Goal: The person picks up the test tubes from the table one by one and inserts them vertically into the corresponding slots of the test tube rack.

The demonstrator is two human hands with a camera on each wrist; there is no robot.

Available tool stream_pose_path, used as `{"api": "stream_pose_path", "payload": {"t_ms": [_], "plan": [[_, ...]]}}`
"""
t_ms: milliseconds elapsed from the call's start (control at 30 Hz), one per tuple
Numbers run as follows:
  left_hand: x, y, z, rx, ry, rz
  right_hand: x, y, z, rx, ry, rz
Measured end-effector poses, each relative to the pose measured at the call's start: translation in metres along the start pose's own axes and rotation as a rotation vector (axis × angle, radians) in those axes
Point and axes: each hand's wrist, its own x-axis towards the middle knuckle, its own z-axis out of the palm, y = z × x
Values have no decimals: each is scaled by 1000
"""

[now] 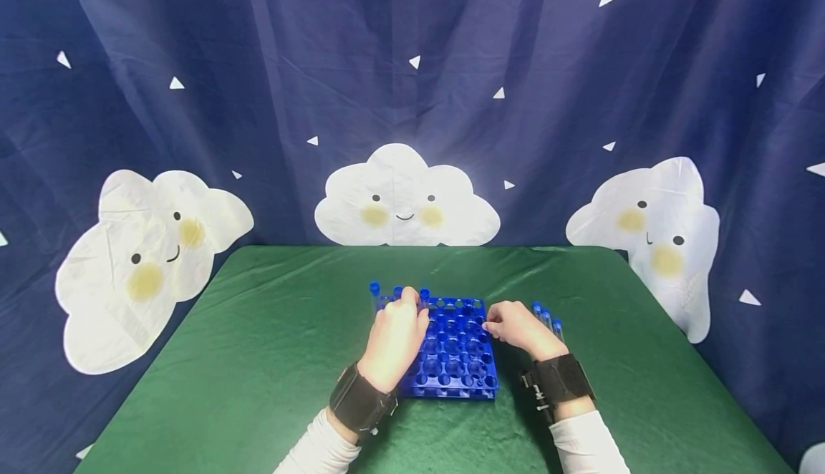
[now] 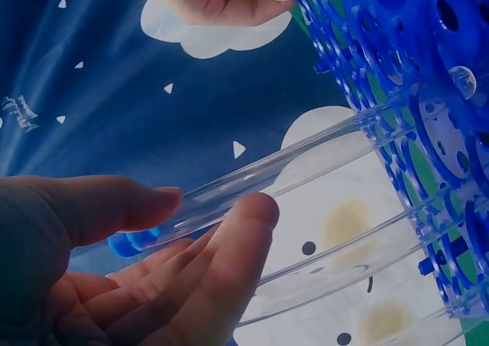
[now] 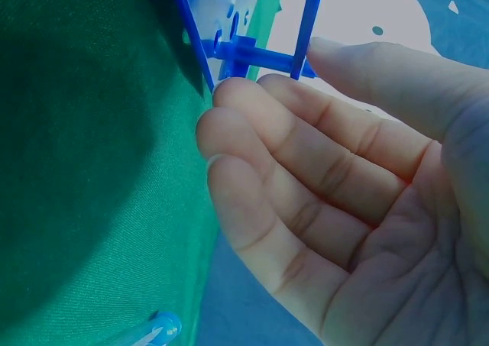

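A blue test tube rack stands on the green table. My left hand reaches over the rack's back left corner, among three blue-capped tubes. In the left wrist view my left hand pinches one clear tube near its blue cap between thumb and fingers; the tube's far end sits in the rack. My right hand rests at the rack's right edge. The right wrist view shows this hand with relaxed fingers touching the rack's frame.
A few loose capped tubes lie on the cloth just right of the rack, behind my right hand; one cap shows low in the right wrist view. A dark blue curtain with white clouds hangs behind the table.
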Motion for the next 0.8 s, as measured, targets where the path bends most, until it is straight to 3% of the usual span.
{"api": "stream_pose_path", "payload": {"t_ms": [267,567,800], "plan": [[1,2,-4,3,24,-5,-1,0,-1,0,-3,10],[5,2,-19,2,97,21,-2,0,-3,4,-1,10],[4,-7,-33,-67,-40,-56,-1,0,-1,5,-4,8]]}}
